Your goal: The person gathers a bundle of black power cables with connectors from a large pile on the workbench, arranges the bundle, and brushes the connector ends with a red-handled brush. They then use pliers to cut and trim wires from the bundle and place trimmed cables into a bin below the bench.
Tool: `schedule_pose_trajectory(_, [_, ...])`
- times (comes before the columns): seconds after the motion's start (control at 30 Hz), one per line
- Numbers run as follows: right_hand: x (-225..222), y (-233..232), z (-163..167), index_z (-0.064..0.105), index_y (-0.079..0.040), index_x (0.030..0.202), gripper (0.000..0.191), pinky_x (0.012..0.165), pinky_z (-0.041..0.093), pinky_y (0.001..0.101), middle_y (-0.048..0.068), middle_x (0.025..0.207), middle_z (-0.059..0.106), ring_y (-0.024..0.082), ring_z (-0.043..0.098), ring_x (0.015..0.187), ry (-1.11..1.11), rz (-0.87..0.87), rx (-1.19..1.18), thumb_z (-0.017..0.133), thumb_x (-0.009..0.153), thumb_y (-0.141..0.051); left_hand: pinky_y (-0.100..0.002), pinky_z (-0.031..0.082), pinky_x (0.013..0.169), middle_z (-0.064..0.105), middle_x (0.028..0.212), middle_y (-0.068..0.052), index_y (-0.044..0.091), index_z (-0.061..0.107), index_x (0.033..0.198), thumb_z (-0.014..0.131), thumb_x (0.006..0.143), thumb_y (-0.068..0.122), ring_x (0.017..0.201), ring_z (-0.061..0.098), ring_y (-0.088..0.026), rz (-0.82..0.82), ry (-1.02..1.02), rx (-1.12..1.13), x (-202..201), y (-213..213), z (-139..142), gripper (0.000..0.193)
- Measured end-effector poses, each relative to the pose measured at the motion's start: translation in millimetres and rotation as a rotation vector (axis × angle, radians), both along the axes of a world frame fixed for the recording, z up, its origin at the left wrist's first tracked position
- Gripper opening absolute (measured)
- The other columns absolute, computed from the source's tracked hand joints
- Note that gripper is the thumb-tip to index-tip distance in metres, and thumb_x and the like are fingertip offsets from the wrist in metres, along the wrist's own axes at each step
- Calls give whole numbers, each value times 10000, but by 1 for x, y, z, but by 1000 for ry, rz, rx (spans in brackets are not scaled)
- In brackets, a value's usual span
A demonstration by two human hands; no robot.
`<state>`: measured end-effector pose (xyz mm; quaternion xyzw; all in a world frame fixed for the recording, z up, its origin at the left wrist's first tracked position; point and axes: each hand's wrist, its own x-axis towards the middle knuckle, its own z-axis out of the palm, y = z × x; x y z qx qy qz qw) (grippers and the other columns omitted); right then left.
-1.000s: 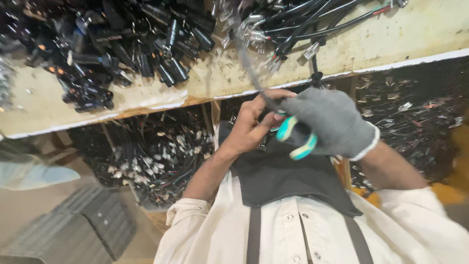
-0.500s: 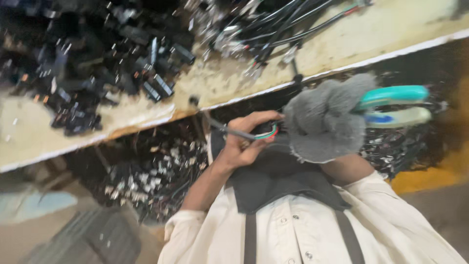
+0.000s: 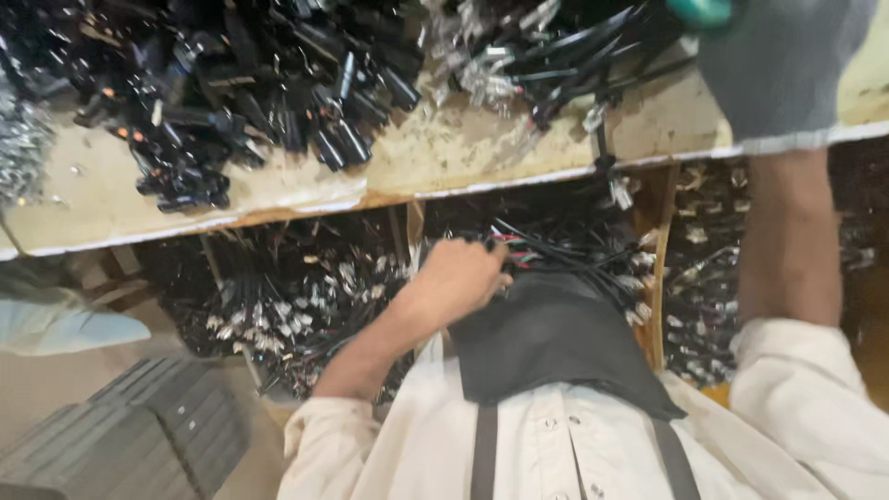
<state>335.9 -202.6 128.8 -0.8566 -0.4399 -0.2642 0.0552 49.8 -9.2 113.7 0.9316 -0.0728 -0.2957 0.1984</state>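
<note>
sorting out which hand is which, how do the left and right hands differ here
The left hand is bare; the right hand wears a grey glove. The left is low by the dark apron, on a cable bundle; the right is raised over the workbench. Both sleeves are rolled up.

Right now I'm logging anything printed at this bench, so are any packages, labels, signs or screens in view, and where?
None that can be made out.
Wooden bench: only loose black cable parts, no boxes or tags.
Left hand: bare, on black wires at the dark apron.
Right hand: grey glove, teal tool handle at the top edge.
</note>
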Motion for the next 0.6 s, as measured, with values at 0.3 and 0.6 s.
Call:
schedule_pose_trajectory(0.3, [-93, 0, -12, 664, -69, 1052, 340, 677, 519, 405, 102, 963, 672, 275, 684, 806, 476, -118, 58, 904, 937, -281, -594, 202, 1290, 342, 1658, -199, 138, 734, 1293, 659, 854, -87, 1573, 280, -363, 298, -827, 433, 69, 103, -3, 499])
schedule_pose_trajectory(0.6, [-89, -19, -43, 647, -68, 1031, 337, 650, 522, 444, 130, 903, 650, 322, 673, 776, 552, -140, -97, 848, 913, -312, -339, 644, 944, 704, 1123, -53, 109, 528, 1177, 945, 825, 157, 1100, 737, -196, 897, -644, -1180, 30, 78, -6, 547])
